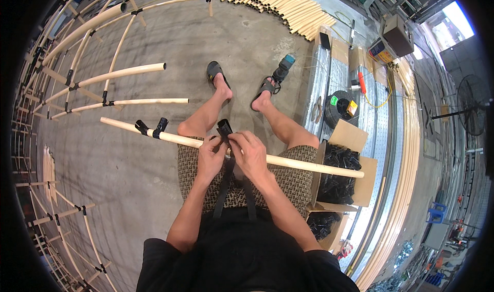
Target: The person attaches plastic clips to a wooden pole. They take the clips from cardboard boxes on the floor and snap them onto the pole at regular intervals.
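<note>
A long cream pipe [314,167] lies across my thighs, its left end raised toward the far side. At its middle, a black pipe joint [224,128] stands up from between my two hands. My left hand [210,161] pinches the joint from the left with curled fingers. From the other side my right hand [250,156] closes on it, thumb and fingers near its base. The fingers hide how the joint sits against the pipe. Farther left on the same pipe are two more black joints, a left one [141,127] and a right one [161,128].
At my right, an open cardboard box [364,181] holds black joints. Pliers [316,109] and a black reel [339,107] lie beyond it. A cordless power tool [283,68] stands by my right foot. Pipe frames [108,78] fill the left; loose pipes [283,6] lie at the far side.
</note>
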Tool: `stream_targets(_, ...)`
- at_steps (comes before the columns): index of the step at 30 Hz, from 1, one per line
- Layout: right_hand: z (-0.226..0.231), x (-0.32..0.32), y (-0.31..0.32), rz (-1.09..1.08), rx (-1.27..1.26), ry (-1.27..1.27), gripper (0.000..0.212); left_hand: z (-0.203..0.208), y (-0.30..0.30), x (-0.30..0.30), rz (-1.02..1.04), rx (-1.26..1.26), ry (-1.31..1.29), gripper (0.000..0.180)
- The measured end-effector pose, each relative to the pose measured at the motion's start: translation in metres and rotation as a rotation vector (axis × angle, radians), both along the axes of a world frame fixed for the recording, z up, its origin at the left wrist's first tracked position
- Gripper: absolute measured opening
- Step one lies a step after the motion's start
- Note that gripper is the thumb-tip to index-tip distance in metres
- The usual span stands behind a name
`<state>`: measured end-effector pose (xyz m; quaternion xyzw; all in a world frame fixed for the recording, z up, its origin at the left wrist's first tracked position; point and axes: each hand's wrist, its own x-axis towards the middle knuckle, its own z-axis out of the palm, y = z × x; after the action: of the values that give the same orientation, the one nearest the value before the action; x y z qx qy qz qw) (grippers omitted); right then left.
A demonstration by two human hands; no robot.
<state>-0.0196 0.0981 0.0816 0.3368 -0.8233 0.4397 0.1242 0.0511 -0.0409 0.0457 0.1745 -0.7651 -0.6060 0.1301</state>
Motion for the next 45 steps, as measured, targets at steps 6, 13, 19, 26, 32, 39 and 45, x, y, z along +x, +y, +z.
stream_targets(6,0.006,0.01,-0.003,-0.095,-0.016,-0.249,0.018,-0.005,-0.001,0.0,0.003,-0.035,0.023,0.017)
stream_targets(13,0.011,0.01,-0.008,-0.08,-0.019,-0.139,0.018,-0.008,0.0,0.0,0.035,-0.003,0.018,0.02)
stream_targets(19,-0.004,0.008,-0.005,-0.102,0.075,-0.103,0.025,-0.009,0.001,-0.002,0.029,0.011,-0.026,0.023)
stream_targets(26,0.015,0.013,-0.01,-0.128,-0.052,-0.175,0.025,-0.014,0.0,0.001,0.058,-0.061,0.013,0.025)
stream_targets(32,-0.002,0.011,-0.009,-0.101,0.074,-0.146,0.023,-0.011,0.0,0.001,0.028,-0.025,-0.045,0.026)
stream_targets(39,-0.002,0.014,-0.011,-0.021,-0.126,-0.257,0.022,-0.011,-0.001,0.0,0.017,-0.019,0.003,0.026)
stream_targets(45,0.001,0.013,-0.011,-0.122,-0.051,-0.224,0.021,-0.002,0.002,0.002,0.044,0.028,-0.027,0.025)
